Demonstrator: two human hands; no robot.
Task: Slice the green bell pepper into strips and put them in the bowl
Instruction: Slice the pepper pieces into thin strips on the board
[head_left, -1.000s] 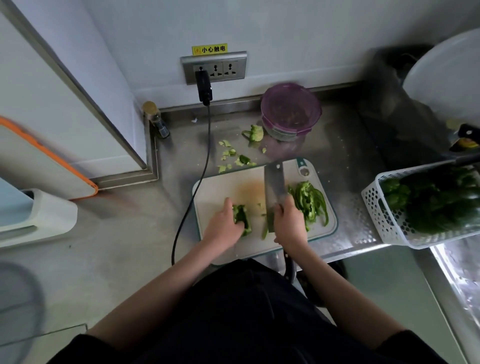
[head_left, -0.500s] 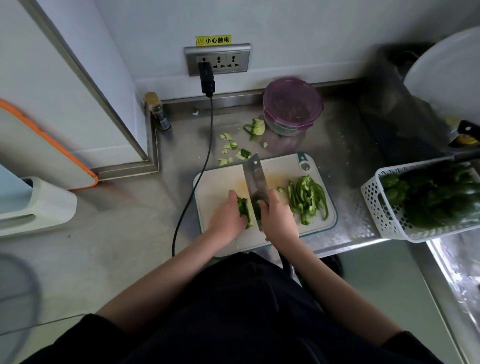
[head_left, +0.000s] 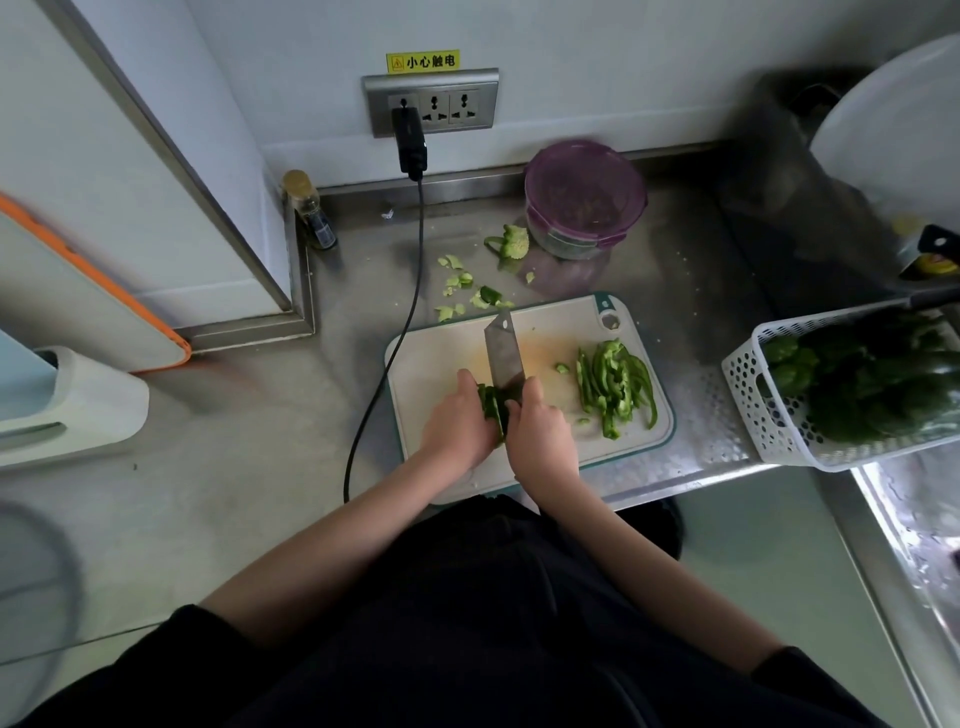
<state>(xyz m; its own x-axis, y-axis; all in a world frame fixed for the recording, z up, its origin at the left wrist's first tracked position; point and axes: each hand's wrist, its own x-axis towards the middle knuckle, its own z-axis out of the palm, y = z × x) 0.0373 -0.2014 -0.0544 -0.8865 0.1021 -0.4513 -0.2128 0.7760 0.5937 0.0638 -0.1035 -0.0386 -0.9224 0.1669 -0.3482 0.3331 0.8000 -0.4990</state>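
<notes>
While the left hand (head_left: 457, 423) presses the green pepper piece (head_left: 491, 405) onto the cutting board (head_left: 431, 358) near its front edge, the right hand (head_left: 540, 434) grips the cleaver (head_left: 503, 353), blade on the pepper. Cut strips (head_left: 613, 384) lie at the board's right side; the purple bowl (head_left: 584, 200) stands at the bench's rear edge.

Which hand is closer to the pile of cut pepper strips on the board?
Right. The right hand grips the knife just left of the strips, a bare patch of board between them. The left hand is farther left, beyond the knife, holding the uncut pepper piece.
</notes>
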